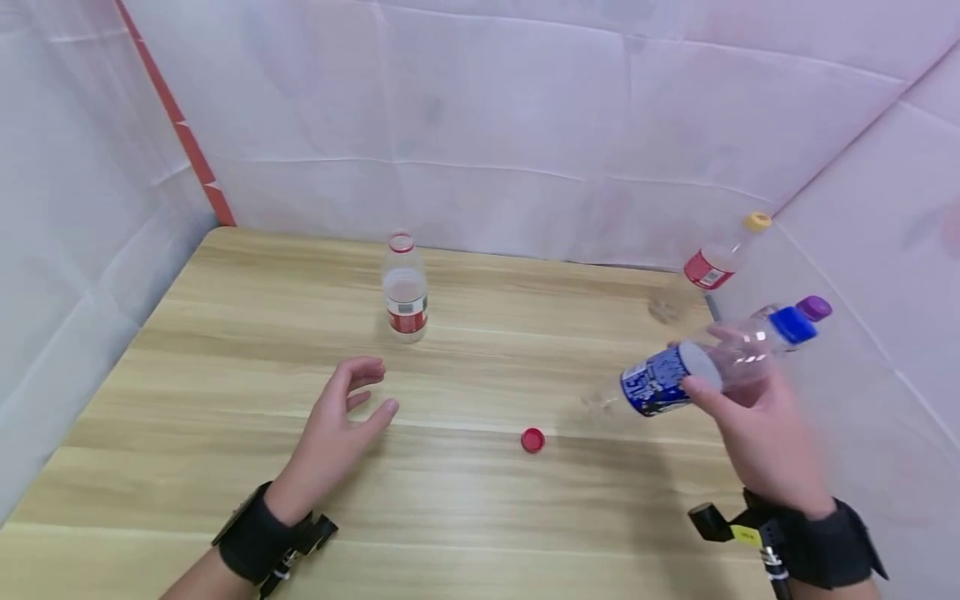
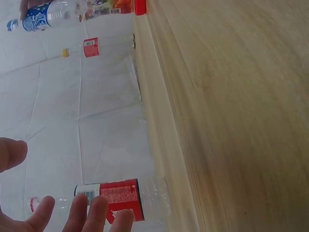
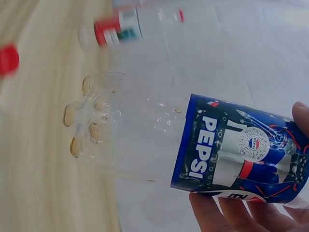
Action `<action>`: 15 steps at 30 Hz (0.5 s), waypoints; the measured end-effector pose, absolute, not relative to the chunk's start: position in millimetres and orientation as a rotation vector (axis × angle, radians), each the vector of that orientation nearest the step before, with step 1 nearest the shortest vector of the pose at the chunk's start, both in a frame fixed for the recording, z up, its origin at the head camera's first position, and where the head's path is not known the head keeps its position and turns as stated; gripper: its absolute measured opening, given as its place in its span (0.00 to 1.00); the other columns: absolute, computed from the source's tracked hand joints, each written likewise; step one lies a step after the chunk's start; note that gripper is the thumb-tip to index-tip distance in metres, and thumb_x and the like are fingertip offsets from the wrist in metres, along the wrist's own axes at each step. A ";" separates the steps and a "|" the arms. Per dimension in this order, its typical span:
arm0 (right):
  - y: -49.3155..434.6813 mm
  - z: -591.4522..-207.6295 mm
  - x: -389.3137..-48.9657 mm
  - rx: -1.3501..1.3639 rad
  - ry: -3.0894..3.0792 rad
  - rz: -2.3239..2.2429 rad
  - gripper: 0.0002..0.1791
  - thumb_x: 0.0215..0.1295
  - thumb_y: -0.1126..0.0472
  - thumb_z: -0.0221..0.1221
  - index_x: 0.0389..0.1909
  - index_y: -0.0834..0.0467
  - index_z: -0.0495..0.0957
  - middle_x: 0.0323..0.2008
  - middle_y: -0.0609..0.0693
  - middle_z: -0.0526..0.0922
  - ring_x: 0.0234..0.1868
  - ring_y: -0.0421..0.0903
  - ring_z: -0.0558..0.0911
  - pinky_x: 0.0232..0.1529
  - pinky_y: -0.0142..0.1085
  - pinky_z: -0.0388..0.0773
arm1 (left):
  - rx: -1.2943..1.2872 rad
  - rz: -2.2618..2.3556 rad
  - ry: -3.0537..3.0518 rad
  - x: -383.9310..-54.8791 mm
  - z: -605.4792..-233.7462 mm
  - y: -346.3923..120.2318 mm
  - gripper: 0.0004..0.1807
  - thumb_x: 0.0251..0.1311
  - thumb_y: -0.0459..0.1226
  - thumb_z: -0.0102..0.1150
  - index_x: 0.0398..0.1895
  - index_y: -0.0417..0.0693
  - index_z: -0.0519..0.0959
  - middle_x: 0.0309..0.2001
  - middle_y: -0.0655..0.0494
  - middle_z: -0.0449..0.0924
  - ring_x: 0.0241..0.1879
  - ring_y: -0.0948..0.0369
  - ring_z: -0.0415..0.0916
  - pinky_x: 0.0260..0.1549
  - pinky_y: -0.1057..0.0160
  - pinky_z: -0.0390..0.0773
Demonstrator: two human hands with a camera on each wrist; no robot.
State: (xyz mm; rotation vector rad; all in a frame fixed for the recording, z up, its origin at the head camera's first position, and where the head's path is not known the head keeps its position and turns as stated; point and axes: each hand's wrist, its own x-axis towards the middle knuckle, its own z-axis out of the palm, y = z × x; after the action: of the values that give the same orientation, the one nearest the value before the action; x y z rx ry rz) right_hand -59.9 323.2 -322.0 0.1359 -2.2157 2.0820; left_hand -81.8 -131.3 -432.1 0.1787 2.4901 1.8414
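One blue-labelled bottle [image 1: 663, 382], frame right, is gripped tilted above the surface [image 1: 442, 508] by the fingers of the right hand [image 1: 765, 433]; the left hand [image 1: 337, 429], lower left, is held empty, fingers relaxed. Carrying seems in hand; any set-down would call for righting.

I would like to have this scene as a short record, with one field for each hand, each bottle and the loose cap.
Right hand: holds the blue-labelled bottle tilted, blue cap on
Left hand: holds nothing; fingers apart from the uncapped bottle
Uncapped bottle: upright on the wooden table, red-and-white label, red ring at neck
Loose cap: red, on the table between the hands
Yellow-capped bottle: far right corner, red label
Purple-capped bottle: mostly hidden behind the held one
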 end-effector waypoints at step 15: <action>244.6 -362.2 -72.7 0.249 -2.594 2.011 0.34 0.73 0.67 0.63 0.75 0.52 0.62 0.65 0.57 0.77 0.59 0.45 0.83 0.52 0.36 0.85 | 0.209 1.839 2.457 -79.9 -429.1 -119.0 0.31 0.69 0.40 0.68 0.71 0.52 0.67 0.67 0.48 0.73 0.68 0.55 0.70 0.70 0.42 0.72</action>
State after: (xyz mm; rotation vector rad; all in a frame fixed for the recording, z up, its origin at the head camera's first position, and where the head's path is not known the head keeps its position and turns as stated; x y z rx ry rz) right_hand -72.7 244.6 -362.2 0.2489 -2.5943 2.0110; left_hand -79.9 -119.0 -429.1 0.2087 2.4574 1.8388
